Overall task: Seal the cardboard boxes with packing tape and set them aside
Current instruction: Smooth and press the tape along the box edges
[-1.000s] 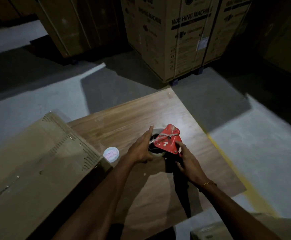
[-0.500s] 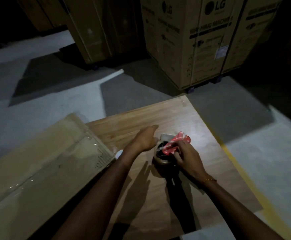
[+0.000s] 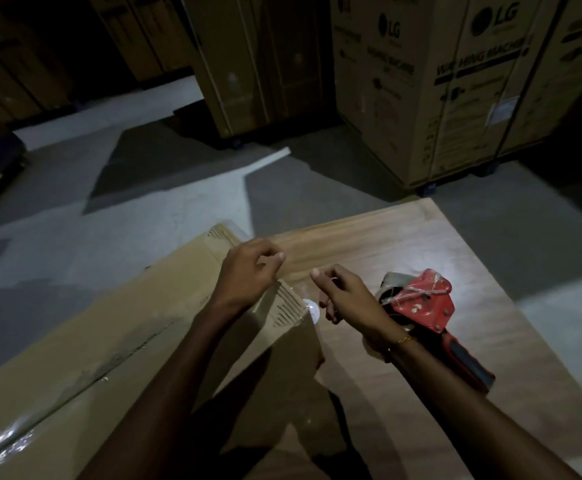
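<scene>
Hovering left hand point(image 3: 248, 271), curled, right hand point(image 3: 343, 296) empty

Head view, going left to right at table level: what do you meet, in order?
Cardboard box → left hand → small white round object → right hand → red tape dispenser → bare wooden tabletop.

A dim warehouse: tall washing-machine cartons point(image 3: 456, 88) stand on bare concrete floor point(image 3: 144, 209).
</scene>
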Action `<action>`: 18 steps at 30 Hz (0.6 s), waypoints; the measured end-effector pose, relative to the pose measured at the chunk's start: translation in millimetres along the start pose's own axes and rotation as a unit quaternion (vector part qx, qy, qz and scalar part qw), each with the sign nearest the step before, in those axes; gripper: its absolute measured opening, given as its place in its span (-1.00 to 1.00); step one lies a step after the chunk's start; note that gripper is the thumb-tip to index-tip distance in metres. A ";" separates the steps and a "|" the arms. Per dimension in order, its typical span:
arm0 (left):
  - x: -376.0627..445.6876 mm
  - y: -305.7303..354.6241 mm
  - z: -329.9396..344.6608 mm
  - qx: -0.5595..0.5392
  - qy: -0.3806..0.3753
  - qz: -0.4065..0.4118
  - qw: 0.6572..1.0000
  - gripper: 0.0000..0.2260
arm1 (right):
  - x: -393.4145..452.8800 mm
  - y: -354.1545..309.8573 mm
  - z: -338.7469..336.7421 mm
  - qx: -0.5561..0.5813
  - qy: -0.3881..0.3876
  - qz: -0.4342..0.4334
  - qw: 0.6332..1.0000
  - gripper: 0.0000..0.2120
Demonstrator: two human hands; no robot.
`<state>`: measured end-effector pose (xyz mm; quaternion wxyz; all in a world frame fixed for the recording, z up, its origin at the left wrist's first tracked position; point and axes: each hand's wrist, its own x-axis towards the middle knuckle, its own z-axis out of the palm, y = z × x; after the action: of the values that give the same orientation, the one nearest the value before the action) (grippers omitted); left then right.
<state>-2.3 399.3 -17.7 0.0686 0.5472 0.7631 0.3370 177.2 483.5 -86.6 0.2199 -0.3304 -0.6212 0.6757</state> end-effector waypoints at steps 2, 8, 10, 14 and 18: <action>-8.7 -11.9 0.2 0.010 -0.005 0.039 0.999 -0.84 | -3.5 -5.1 10.5 -0.023 -0.005 0.011 1.000 -0.44; -21.3 -29.3 10.7 0.000 -0.037 0.109 0.993 -0.76 | -15.2 -15.4 32.4 -0.046 -0.005 0.001 0.999 -0.54; -24.8 -31.6 11.9 0.003 -0.030 0.129 0.991 -0.75 | -17.4 -16.3 36.1 -0.055 0.008 0.004 0.998 -0.50; -32.1 -34.5 13.0 0.035 -0.020 0.171 0.985 -0.79 | -19.8 -18.4 44.6 -0.109 0.040 0.024 0.993 -0.55; -33.1 -37.3 15.4 0.059 -0.021 0.192 0.979 -0.82 | -19.6 -24.2 44.7 -0.083 0.010 0.124 0.989 -0.75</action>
<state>-11.4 370.4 -60.2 -0.0135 0.6936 0.6606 0.2870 155.7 441.8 -59.0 0.1123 -0.4293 -0.6272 0.6402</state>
